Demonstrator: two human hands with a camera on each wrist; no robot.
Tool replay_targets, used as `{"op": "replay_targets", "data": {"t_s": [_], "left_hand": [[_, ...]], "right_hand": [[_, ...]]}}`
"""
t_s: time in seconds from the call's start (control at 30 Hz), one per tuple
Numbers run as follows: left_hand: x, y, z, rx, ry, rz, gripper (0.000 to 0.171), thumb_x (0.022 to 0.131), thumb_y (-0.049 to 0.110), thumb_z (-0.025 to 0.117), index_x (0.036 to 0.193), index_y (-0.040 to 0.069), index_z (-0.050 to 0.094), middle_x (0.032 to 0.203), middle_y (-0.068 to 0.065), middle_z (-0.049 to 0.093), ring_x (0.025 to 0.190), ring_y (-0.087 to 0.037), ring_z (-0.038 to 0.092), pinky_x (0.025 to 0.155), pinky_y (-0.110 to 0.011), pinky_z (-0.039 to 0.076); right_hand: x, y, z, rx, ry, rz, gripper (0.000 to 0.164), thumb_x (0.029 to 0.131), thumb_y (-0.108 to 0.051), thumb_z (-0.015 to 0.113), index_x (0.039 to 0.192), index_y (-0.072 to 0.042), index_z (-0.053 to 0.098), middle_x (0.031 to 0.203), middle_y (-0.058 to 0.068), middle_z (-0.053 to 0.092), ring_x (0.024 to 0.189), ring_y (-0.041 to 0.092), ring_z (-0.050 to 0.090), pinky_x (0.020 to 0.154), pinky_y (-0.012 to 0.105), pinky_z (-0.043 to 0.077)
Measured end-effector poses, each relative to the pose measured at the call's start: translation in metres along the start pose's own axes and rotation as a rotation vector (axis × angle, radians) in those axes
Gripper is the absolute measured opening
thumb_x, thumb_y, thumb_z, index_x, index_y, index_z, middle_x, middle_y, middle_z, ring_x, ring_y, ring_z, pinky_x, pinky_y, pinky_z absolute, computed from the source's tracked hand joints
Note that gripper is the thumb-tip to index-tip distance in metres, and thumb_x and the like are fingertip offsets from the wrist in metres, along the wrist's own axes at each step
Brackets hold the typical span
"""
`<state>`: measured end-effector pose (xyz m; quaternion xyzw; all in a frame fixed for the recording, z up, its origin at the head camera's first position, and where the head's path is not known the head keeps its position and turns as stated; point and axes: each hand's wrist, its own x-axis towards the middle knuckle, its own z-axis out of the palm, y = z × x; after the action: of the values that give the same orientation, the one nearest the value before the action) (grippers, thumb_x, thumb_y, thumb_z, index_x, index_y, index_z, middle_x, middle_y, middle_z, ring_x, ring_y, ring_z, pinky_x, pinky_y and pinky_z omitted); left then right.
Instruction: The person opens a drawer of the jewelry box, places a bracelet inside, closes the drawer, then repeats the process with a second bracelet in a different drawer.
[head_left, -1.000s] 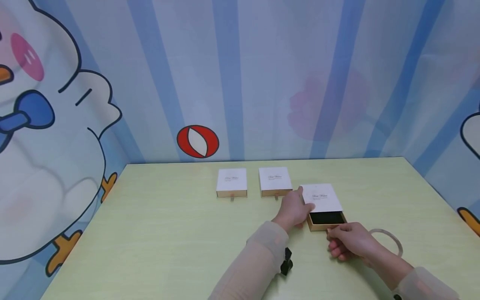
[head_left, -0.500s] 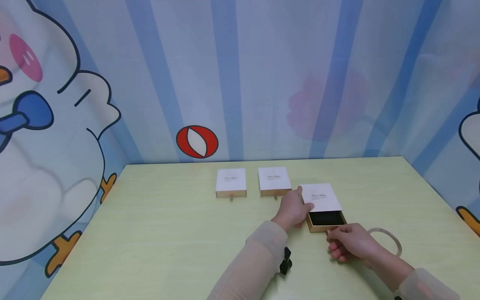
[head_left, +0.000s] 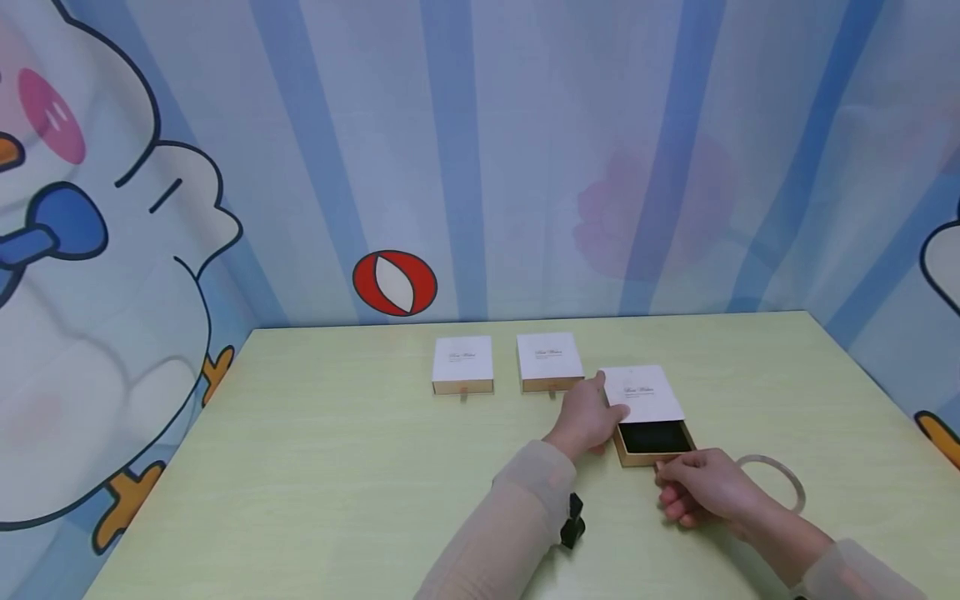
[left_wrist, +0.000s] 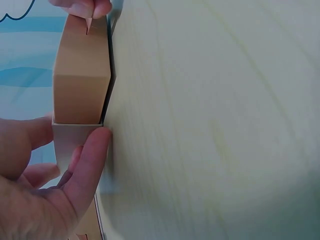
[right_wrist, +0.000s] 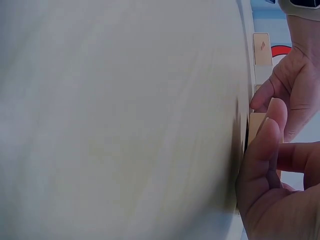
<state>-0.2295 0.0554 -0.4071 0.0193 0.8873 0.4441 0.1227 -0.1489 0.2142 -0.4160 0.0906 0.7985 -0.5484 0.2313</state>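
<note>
A small gift box with a white printed sleeve [head_left: 643, 390] lies at the right of the table, its tan drawer [head_left: 637, 460] partly pulled out toward me. Black lining [head_left: 654, 437] shows inside the drawer. My left hand [head_left: 587, 417] holds the sleeve at its left side, thumb over the top. In the left wrist view, the fingers of that hand grip the sleeve near the edge where the drawer [left_wrist: 80, 95] comes out. With thumb and fingertips, my right hand [head_left: 705, 483] pinches the little pull tab [left_wrist: 89, 26] on the drawer's front.
Two similar closed boxes, one on the left [head_left: 462, 365] and another in the middle [head_left: 550, 362], sit further back on the pale green table [head_left: 300, 467]. A light-coloured ring-shaped band [head_left: 783, 475] shows by the right wrist. A printed cartoon backdrop [head_left: 525, 167] stands behind the table.
The drawer has slid slightly further out of its sleeve toward me, and my right hand has moved with it. My left hand keeps its place on the sleeve.
</note>
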Motion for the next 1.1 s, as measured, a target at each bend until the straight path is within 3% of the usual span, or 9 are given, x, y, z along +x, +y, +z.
{"op": "replay_targets", "data": {"t_s": [0.2, 0.53, 0.7, 0.9, 1.1], "left_hand": [[-0.0004, -0.0005, -0.0009, 0.026, 0.005, 0.023, 0.064, 0.09, 0.024, 0.065, 0.146, 0.011, 0.037, 0.146, -0.007, 0.044, 0.037, -0.015, 0.04, 0.051, -0.023, 0.041], [-0.002, 0.0009, -0.0025, 0.075, 0.021, 0.034, 0.063, 0.089, 0.026, 0.066, 0.144, 0.01, 0.04, 0.145, -0.004, 0.046, 0.084, -0.019, 0.055, 0.069, -0.022, 0.044], [-0.0025, 0.001, -0.0025, 0.067, 0.017, 0.033, 0.063, 0.089, 0.025, 0.066, 0.144, 0.01, 0.04, 0.146, -0.004, 0.045, 0.09, -0.02, 0.056, 0.07, -0.023, 0.046], [-0.0029, 0.0016, -0.0033, 0.082, 0.021, 0.043, 0.063, 0.089, 0.026, 0.066, 0.144, 0.01, 0.04, 0.145, -0.003, 0.045, 0.109, -0.016, 0.052, 0.085, -0.022, 0.044], [-0.0027, 0.0008, -0.0037, 0.106, 0.022, 0.054, 0.063, 0.09, 0.027, 0.065, 0.144, 0.009, 0.04, 0.146, -0.004, 0.045, 0.114, -0.013, 0.051, 0.093, -0.022, 0.043]], "right_hand": [[-0.001, 0.0002, 0.0004, 0.007, -0.002, 0.001, 0.028, 0.097, -0.018, 0.048, 0.097, 0.006, 0.062, 0.066, 0.002, 0.062, 0.055, 0.01, 0.061, 0.052, 0.026, 0.052], [-0.0039, 0.0021, 0.0001, 0.021, -0.018, -0.012, 0.028, 0.097, -0.018, 0.048, 0.098, 0.007, 0.061, 0.067, 0.001, 0.063, 0.056, 0.01, 0.061, 0.053, 0.026, 0.053], [-0.0052, 0.0047, -0.0003, 0.016, -0.027, -0.023, 0.029, 0.098, -0.018, 0.048, 0.098, 0.008, 0.061, 0.067, 0.001, 0.063, 0.056, 0.01, 0.061, 0.052, 0.026, 0.053], [-0.007, 0.0043, -0.0002, 0.012, -0.026, -0.011, 0.029, 0.098, -0.018, 0.047, 0.099, 0.008, 0.061, 0.067, 0.002, 0.062, 0.056, 0.01, 0.061, 0.052, 0.026, 0.053], [-0.0087, 0.0036, 0.0006, 0.01, -0.024, -0.002, 0.029, 0.097, -0.017, 0.047, 0.099, 0.008, 0.061, 0.068, 0.003, 0.063, 0.057, 0.011, 0.061, 0.053, 0.026, 0.053]]}}
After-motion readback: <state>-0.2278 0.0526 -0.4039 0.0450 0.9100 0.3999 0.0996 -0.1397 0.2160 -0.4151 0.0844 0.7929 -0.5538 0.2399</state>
